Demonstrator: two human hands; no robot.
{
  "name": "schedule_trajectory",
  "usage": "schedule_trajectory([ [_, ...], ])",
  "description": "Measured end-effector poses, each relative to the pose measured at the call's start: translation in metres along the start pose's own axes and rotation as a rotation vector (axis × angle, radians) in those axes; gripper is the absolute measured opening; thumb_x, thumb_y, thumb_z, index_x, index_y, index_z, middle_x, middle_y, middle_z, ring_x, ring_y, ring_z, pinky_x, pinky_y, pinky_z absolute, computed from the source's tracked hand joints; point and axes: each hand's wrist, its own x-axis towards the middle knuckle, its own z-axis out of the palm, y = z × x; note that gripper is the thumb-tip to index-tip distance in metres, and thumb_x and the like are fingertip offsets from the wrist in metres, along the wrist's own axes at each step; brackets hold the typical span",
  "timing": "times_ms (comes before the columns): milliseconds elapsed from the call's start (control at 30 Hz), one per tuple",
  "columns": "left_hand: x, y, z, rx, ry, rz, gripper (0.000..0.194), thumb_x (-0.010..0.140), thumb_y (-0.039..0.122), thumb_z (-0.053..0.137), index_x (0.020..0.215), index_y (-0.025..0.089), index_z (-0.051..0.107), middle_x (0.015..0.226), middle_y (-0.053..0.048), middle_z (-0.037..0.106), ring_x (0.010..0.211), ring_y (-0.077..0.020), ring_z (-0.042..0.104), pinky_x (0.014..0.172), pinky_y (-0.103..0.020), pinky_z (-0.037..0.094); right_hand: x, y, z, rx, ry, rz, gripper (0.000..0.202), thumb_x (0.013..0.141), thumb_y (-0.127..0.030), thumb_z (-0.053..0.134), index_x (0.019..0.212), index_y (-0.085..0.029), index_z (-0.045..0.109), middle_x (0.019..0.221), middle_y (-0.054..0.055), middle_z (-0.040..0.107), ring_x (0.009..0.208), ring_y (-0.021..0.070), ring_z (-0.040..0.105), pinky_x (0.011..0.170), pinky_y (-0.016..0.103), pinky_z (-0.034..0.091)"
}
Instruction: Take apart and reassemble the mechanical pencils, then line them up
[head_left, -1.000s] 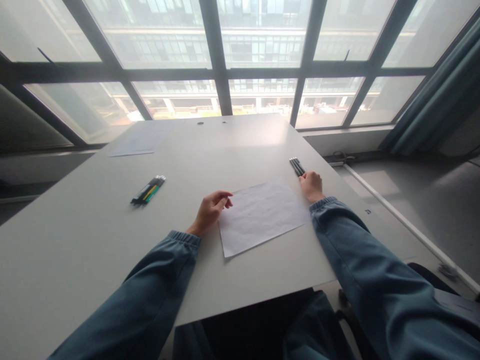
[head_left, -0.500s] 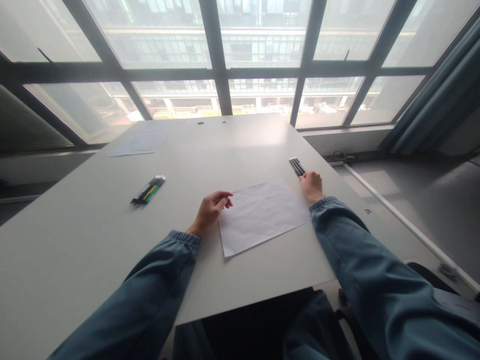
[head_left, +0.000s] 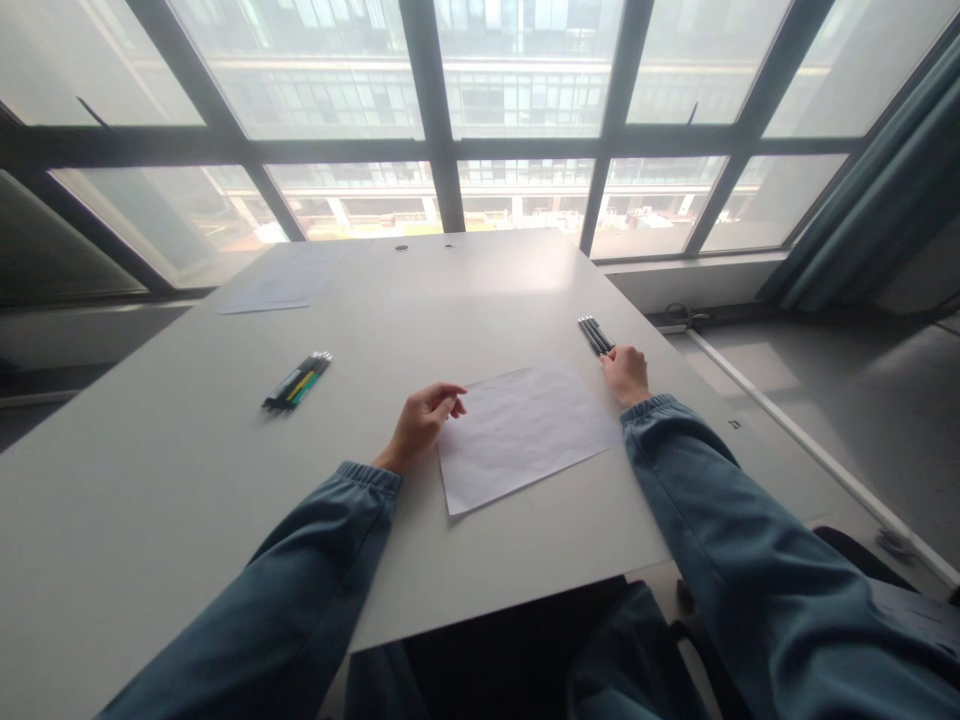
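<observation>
A white sheet of paper point(head_left: 525, 435) lies at a slant on the white table point(head_left: 202, 480). At its left edge is my left hand point(head_left: 421, 420), fingers curled and thumb close to the fingertips; whether anything small is between them cannot be made out. My right hand point(head_left: 625, 375), beyond the sheet's upper right corner, has its fingers closed at the near end of several dark pens point(head_left: 593, 334) lying side by side on the table. To the left lies another bundle of pens point(head_left: 297, 383), mostly black with a yellow and a green one.
More paper point(head_left: 274, 280) lies at the table's far left. Large windows point(head_left: 525, 195) rise behind the far edge. A curtain point(head_left: 862, 215) hangs at the right, and a white rail point(head_left: 810, 445) runs along the floor there.
</observation>
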Motion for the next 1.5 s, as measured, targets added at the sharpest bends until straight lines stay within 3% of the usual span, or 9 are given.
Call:
schedule_trajectory([
  [133, 0.000, 0.000, 0.000, 0.035, -0.009, 0.010, 0.024, 0.085, 0.030, 0.057, 0.096, 0.014, 0.072, 0.071, -0.005, 0.071, 0.066, -0.0164, 0.066, 0.067, -0.030, 0.054, -0.009, -0.013, -0.006, 0.062, 0.035, -0.088, 0.021, 0.093, -0.029, 0.058, 0.089, -0.016, 0.075, 0.091, 0.015, 0.077, 0.091, 0.0278, 0.070, 0.085, 0.035, 0.050],
  [267, -0.001, -0.001, 0.002, 0.160, -0.010, 0.032, 0.025, 0.089, 0.032, 0.055, 0.101, 0.016, 0.072, 0.076, -0.004, 0.073, 0.073, -0.0181, 0.068, 0.075, -0.032, 0.054, -0.032, -0.042, -0.005, 0.195, 0.000, -0.334, 0.026, 0.096, -0.028, 0.052, 0.092, -0.015, 0.075, 0.089, 0.011, 0.077, 0.084, 0.0232, 0.070, 0.082, 0.031, 0.050],
  [400, -0.001, -0.004, 0.002, 0.350, -0.032, 0.134, 0.025, 0.091, 0.032, 0.057, 0.109, 0.020, 0.071, 0.092, -0.005, 0.076, 0.089, -0.0211, 0.070, 0.090, -0.037, 0.052, -0.066, -0.077, 0.001, 0.304, -0.089, -0.592, 0.028, 0.095, -0.018, 0.048, 0.107, -0.019, 0.074, 0.108, 0.008, 0.077, 0.090, 0.0207, 0.070, 0.087, 0.030, 0.051],
  [567, 0.000, -0.006, 0.001, 0.588, -0.100, 0.256, 0.031, 0.090, 0.039, 0.064, 0.117, 0.023, 0.071, 0.117, -0.009, 0.073, 0.114, -0.0285, 0.063, 0.106, -0.046, 0.044, -0.092, -0.106, 0.007, 0.312, -0.169, -0.732, 0.031, 0.096, -0.013, 0.048, 0.113, -0.020, 0.072, 0.110, 0.008, 0.075, 0.094, 0.0209, 0.070, 0.085, 0.029, 0.051],
  [800, -0.003, -0.011, 0.000, 0.708, -0.227, 0.189, 0.044, 0.083, 0.048, 0.073, 0.121, 0.027, 0.071, 0.132, -0.010, 0.066, 0.125, -0.0339, 0.056, 0.107, -0.052, 0.042, -0.082, -0.090, 0.021, 0.353, -0.229, -0.861, 0.026, 0.089, -0.007, 0.058, 0.107, -0.018, 0.073, 0.109, 0.010, 0.073, 0.108, 0.0244, 0.063, 0.098, 0.037, 0.050],
  [1033, -0.001, -0.018, -0.004, 0.674, -0.240, 0.182, 0.043, 0.085, 0.046, 0.071, 0.122, 0.025, 0.071, 0.133, -0.010, 0.066, 0.125, -0.0324, 0.058, 0.109, -0.050, 0.043, -0.086, -0.085, 0.023, 0.328, -0.285, -0.937, 0.017, 0.089, -0.014, 0.065, 0.100, -0.019, 0.075, 0.112, 0.010, 0.072, 0.109, 0.0261, 0.061, 0.101, 0.041, 0.049],
  [1500, 0.000, -0.021, -0.006, 0.611, -0.226, 0.173, 0.044, 0.082, 0.046, 0.074, 0.120, 0.024, 0.072, 0.132, -0.010, 0.066, 0.124, -0.0319, 0.060, 0.112, -0.049, 0.042, -0.086, -0.083, 0.025, 0.316, -0.304, -0.927, 0.016, 0.090, -0.018, 0.065, 0.101, -0.020, 0.076, 0.115, 0.010, 0.071, 0.111, 0.0269, 0.062, 0.103, 0.042, 0.049],
])
